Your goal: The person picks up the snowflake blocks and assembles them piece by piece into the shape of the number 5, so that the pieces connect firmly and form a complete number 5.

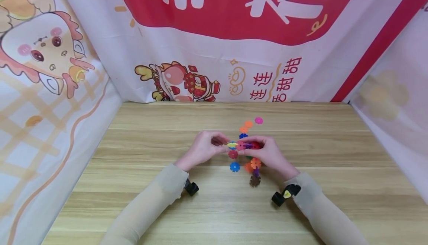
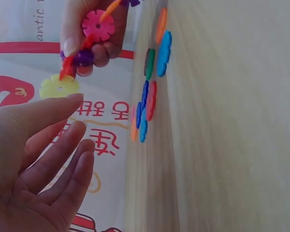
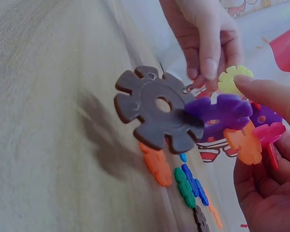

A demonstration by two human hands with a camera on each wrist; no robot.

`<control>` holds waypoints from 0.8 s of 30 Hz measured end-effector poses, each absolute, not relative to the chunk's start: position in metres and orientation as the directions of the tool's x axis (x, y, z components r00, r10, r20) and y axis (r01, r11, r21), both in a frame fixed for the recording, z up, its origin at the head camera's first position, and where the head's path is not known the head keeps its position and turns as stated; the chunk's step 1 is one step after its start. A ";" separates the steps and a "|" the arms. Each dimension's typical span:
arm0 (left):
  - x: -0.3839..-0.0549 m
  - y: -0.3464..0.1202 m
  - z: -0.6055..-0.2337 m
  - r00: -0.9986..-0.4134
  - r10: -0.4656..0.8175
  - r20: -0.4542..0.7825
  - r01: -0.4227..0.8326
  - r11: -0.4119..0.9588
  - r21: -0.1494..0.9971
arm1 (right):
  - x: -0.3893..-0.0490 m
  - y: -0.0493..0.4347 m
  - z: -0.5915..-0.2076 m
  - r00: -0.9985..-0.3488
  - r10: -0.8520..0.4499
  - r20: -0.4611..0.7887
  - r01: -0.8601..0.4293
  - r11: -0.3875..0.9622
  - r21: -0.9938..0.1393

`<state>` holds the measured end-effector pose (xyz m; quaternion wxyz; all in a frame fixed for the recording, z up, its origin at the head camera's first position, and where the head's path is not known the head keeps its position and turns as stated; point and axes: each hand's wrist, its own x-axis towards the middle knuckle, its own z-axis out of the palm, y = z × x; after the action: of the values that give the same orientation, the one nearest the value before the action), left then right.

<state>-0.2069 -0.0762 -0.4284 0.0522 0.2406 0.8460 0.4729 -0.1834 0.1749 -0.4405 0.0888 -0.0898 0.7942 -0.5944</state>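
Note:
My right hand [image 1: 270,152] grips a chain of interlocked notched plastic snowflake discs between thumb and fingers. In the right wrist view, a brown disc [image 3: 144,116] ends the chain nearest the camera, joined to a purple disc [image 3: 224,113], then an orange disc [image 3: 246,147] and a pink disc [image 3: 269,133]. At the far end a yellow disc [image 2: 58,87] sticks out towards my left hand [image 1: 205,145]. The left fingers are extended and parted from the thumb, whose tip is right at the yellow disc's edge in the left wrist view.
Loose discs lie on the wooden table [image 1: 160,215] around and beneath the hands: a light blue one [image 1: 234,167], a dark red one [image 1: 233,154], a pink one [image 1: 259,120] and several others. A printed cloth [image 1: 127,52] hangs along the back and sides.

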 end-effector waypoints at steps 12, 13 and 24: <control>-0.243 -0.061 -0.436 -0.837 0.547 0.003 0.371 0.563 0.739 | -0.184 0.176 -0.438 -0.969 -0.246 -0.037 -0.045 0.318 -0.947; -0.245 -0.060 -0.437 -0.835 0.551 -0.005 0.375 0.574 0.728 | -0.184 0.176 -0.438 -0.969 -0.244 -0.040 -0.043 0.323 -0.945; -0.253 -0.049 -0.444 -0.826 0.562 -0.048 0.409 0.655 0.636 | -0.184 0.176 -0.436 -0.970 -0.233 -0.067 -0.013 0.325 -0.946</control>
<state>-0.2534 -0.0493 -0.4444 0.1209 0.2691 0.9016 0.3165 -0.1844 0.1761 -0.4362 0.0954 -0.0761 0.8083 -0.5760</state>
